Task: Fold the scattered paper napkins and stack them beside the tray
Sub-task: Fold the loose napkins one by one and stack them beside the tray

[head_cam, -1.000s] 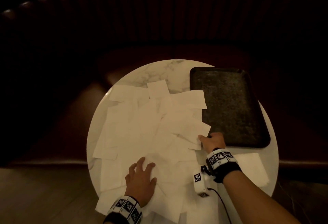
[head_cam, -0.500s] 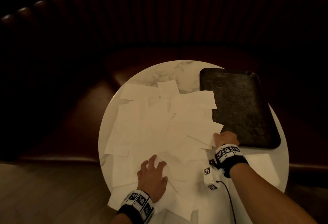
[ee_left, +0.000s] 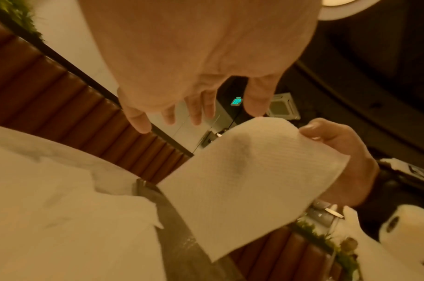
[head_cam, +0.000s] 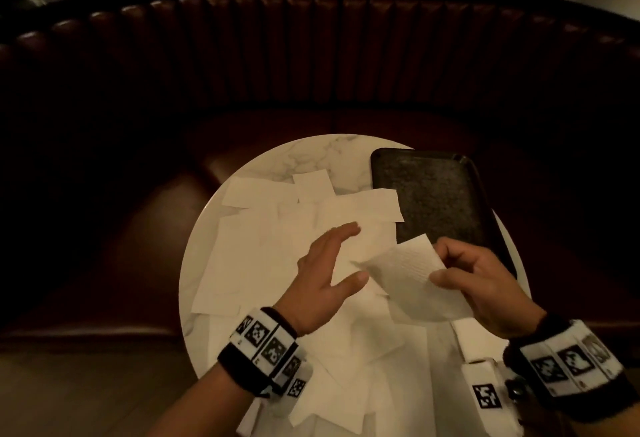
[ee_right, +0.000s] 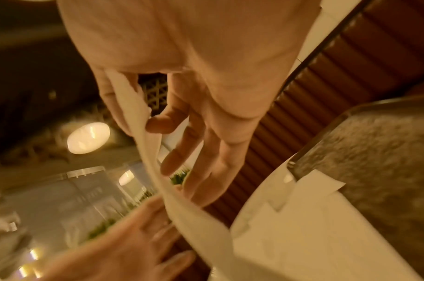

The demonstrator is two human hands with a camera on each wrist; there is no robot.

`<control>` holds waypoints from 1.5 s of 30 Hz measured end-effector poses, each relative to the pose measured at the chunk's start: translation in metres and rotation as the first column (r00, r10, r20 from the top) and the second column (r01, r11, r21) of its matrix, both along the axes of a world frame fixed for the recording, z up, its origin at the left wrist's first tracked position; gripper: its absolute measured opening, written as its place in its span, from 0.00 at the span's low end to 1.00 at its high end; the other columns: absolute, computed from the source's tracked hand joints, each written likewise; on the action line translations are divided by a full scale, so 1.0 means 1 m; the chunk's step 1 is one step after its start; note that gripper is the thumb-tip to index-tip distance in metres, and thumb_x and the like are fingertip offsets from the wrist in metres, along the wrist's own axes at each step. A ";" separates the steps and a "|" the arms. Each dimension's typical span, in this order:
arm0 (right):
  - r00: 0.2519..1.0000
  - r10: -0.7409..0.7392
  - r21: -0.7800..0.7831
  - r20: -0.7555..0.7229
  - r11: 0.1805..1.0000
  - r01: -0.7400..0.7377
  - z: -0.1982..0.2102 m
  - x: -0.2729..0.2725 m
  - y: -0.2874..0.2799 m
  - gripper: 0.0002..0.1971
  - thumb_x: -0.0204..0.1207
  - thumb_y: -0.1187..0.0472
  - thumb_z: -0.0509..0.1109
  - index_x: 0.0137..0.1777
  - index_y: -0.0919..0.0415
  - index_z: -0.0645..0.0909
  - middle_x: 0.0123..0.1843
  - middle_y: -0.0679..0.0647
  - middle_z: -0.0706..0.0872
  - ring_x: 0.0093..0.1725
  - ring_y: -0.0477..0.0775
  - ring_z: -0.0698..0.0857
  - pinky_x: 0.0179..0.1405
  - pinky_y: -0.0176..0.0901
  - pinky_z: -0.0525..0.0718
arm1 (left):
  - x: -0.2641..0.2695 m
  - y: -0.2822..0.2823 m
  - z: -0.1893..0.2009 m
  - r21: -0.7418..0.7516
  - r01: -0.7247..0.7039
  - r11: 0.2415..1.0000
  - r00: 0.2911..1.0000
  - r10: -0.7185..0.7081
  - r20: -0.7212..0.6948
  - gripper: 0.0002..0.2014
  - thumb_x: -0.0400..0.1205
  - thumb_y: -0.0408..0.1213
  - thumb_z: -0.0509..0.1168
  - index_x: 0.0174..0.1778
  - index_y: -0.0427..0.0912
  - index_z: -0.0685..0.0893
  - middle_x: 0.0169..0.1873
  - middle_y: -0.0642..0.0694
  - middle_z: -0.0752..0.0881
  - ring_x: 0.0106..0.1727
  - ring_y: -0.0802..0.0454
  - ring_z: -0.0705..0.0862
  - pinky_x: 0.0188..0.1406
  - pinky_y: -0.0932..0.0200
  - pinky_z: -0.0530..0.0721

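Note:
Several white paper napkins [head_cam: 277, 256] lie scattered and overlapping on a round marble table [head_cam: 311, 156]. A dark rectangular tray [head_cam: 436, 201] sits at the table's right. My right hand [head_cam: 464, 274] pinches one napkin [head_cam: 408, 277] between thumb and forefinger and holds it above the table, in front of the tray. In the left wrist view that lifted napkin [ee_left: 249, 180] hangs as a ribbed sheet; in the right wrist view its edge [ee_right: 158, 152] runs past my fingers. My left hand [head_cam: 332, 263] hovers with straight fingers just left of the napkin, holding nothing.
A curved, tufted brown leather bench [head_cam: 311, 56] wraps round the far side of the table. A small white stack of napkins [head_cam: 474, 336] lies at the table's near right edge below the tray. Wooden floor [head_cam: 86, 395] shows at lower left.
My right hand has lifted one napkin off the pile beside the tray. My left hand has left the napkins it pressed at the near edge and risen toward the lifted sheet.

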State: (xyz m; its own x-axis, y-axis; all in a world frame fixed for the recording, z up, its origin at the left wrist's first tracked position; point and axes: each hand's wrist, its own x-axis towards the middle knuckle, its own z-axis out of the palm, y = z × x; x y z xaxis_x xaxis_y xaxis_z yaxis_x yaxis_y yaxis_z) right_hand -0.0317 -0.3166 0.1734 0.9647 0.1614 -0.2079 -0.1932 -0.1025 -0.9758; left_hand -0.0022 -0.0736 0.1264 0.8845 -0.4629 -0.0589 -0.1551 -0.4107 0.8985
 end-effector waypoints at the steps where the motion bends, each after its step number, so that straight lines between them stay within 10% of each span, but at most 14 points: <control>1: 1.000 0.026 0.059 -0.016 0.998 -0.025 0.009 -0.004 0.000 0.10 0.62 0.64 0.74 0.38 0.68 0.77 0.40 0.58 0.85 0.40 0.55 0.85 0.33 0.39 0.85 | 0.003 -0.003 0.007 -0.051 0.046 0.998 0.998 -0.048 -0.030 0.30 0.79 0.57 0.63 0.77 0.64 0.65 0.77 0.69 0.68 0.80 0.66 0.61 0.78 0.54 0.59; 8: 0.987 -0.116 0.212 -0.107 0.968 0.137 0.028 -0.012 0.000 0.05 0.66 0.65 0.68 0.40 0.65 0.77 0.39 0.60 0.85 0.37 0.57 0.85 0.30 0.42 0.83 | -0.013 -0.006 0.021 -0.271 0.037 0.962 0.986 -0.079 -0.147 0.07 0.79 0.34 0.72 0.52 0.40 0.87 0.50 0.43 0.91 0.52 0.49 0.89 0.58 0.51 0.85; 14: 0.879 -0.330 0.317 -0.345 0.840 0.440 0.008 -0.020 0.012 0.19 0.75 0.50 0.66 0.65 0.52 0.74 0.55 0.60 0.89 0.51 0.61 0.88 0.40 0.56 0.88 | -0.034 0.001 0.031 -0.420 -0.149 0.895 0.978 0.070 -0.197 0.20 0.77 0.27 0.73 0.61 0.52 0.83 0.38 0.43 0.87 0.44 0.49 0.87 0.50 0.58 0.83; 17: 0.907 -0.417 -0.018 -0.053 0.909 0.417 0.007 -0.040 0.028 0.19 0.77 0.46 0.68 0.67 0.39 0.73 0.68 0.47 0.81 0.63 0.50 0.83 0.53 0.50 0.86 | -0.040 0.007 0.039 -0.391 -0.132 0.911 0.990 0.100 -0.101 0.24 0.78 0.26 0.72 0.64 0.58 0.82 0.41 0.44 0.87 0.47 0.46 0.87 0.55 0.53 0.85; 21: 0.898 0.111 -0.622 0.425 0.757 0.201 0.016 -0.067 0.056 0.28 0.72 0.35 0.64 0.72 0.35 0.67 0.71 0.28 0.69 0.75 0.33 0.66 0.72 0.31 0.64 | -0.043 0.011 0.046 -0.266 -0.067 0.962 0.996 0.081 0.043 0.17 0.80 0.29 0.70 0.57 0.58 0.86 0.49 0.56 0.90 0.54 0.53 0.88 0.57 0.55 0.85; 25: 0.902 0.128 -0.631 0.413 0.754 0.182 0.008 -0.068 0.077 0.18 0.76 0.36 0.62 0.65 0.27 0.67 0.54 0.23 0.77 0.60 0.29 0.74 0.59 0.30 0.73 | -0.044 0.012 0.052 -0.246 -0.082 0.966 0.993 0.101 0.065 0.13 0.81 0.32 0.71 0.54 0.58 0.87 0.48 0.58 0.90 0.53 0.52 0.89 0.55 0.55 0.87; 28: 0.890 0.073 -0.557 0.451 0.802 0.217 0.008 -0.065 0.079 0.09 0.78 0.45 0.65 0.55 0.42 0.81 0.45 0.31 0.84 0.49 0.34 0.82 0.47 0.28 0.80 | -0.043 0.015 0.055 -0.179 -0.079 0.981 0.990 0.098 0.100 0.09 0.79 0.41 0.69 0.53 0.59 0.87 0.46 0.58 0.88 0.51 0.54 0.87 0.52 0.56 0.87; 34: 0.949 -0.002 -0.440 0.317 0.886 0.148 0.009 -0.063 0.074 0.05 0.76 0.55 0.72 0.51 0.45 0.85 0.42 0.38 0.88 0.47 0.39 0.85 0.47 0.34 0.83 | -0.036 0.020 0.052 0.077 0.000 0.997 0.987 -0.013 0.163 0.02 0.83 0.49 0.66 0.50 0.61 0.83 0.50 0.60 0.75 0.58 0.60 0.75 0.47 0.73 0.72; 41: 0.959 0.068 -0.484 0.276 0.872 0.077 0.007 -0.052 0.078 0.11 0.79 0.48 0.68 0.47 0.51 0.90 0.39 0.41 0.91 0.41 0.41 0.87 0.42 0.37 0.83 | -0.036 0.014 0.050 -0.097 0.023 0.995 0.999 -0.018 0.051 0.06 0.81 0.44 0.66 0.41 0.47 0.85 0.36 0.51 0.87 0.38 0.50 0.85 0.41 0.51 0.82; 45: 0.972 -0.036 -0.436 0.232 0.889 0.137 0.000 -0.061 0.061 0.09 0.78 0.52 0.70 0.46 0.52 0.91 0.39 0.39 0.92 0.41 0.37 0.88 0.43 0.33 0.84 | -0.030 0.015 0.041 -0.223 -0.107 0.969 0.994 0.096 -0.059 0.07 0.80 0.40 0.69 0.39 0.42 0.85 0.35 0.49 0.86 0.39 0.58 0.83 0.42 0.63 0.80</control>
